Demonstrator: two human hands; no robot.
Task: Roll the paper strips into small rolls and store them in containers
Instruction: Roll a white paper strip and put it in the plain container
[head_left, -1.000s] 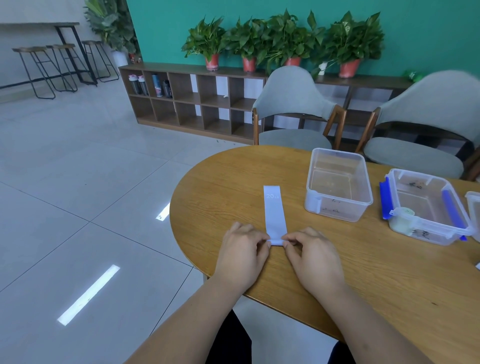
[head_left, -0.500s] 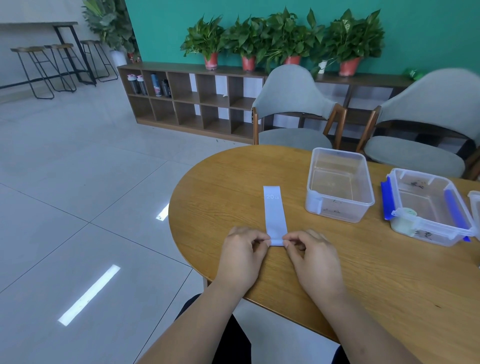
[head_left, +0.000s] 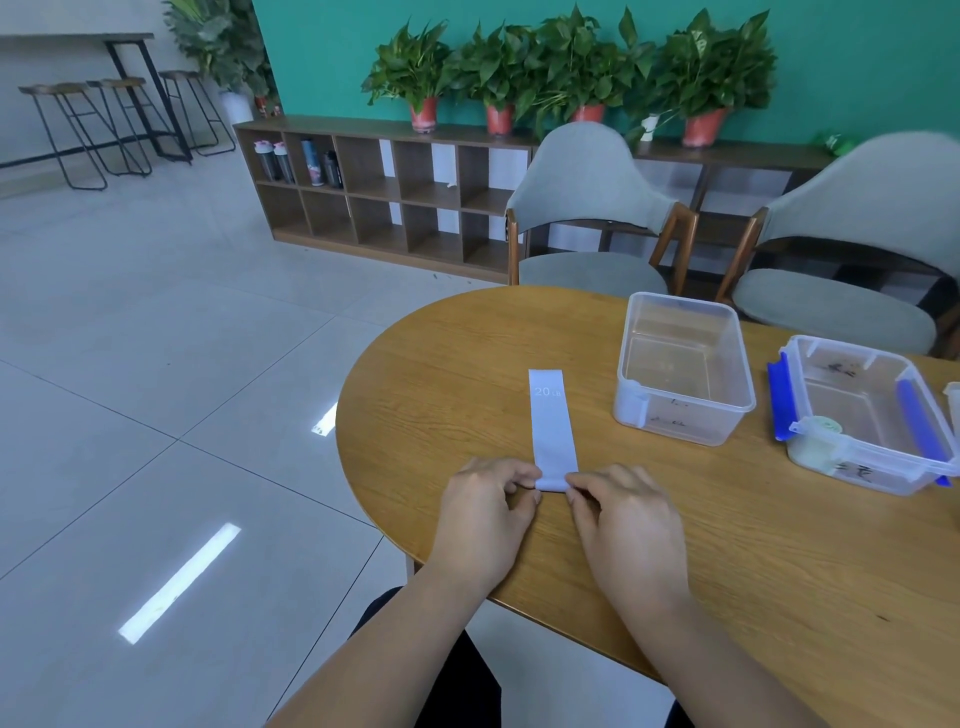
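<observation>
Right now the left hand (head_left: 483, 519) pinches the left edge of a small starting curl at the near end of the pale blue paper strip (head_left: 551, 421), and the right hand (head_left: 628, 525) pinches the right edge. Beyond the curl, the strip lies flat on the tabletop (head_left: 727, 545), printed end pointing away. To roll well, I judge the 2 hands should turn together with even pressure, so the roll comes out tight and square rather than coning to 1 side. An open clear container (head_left: 675, 426) stands near, to the right.
</observation>
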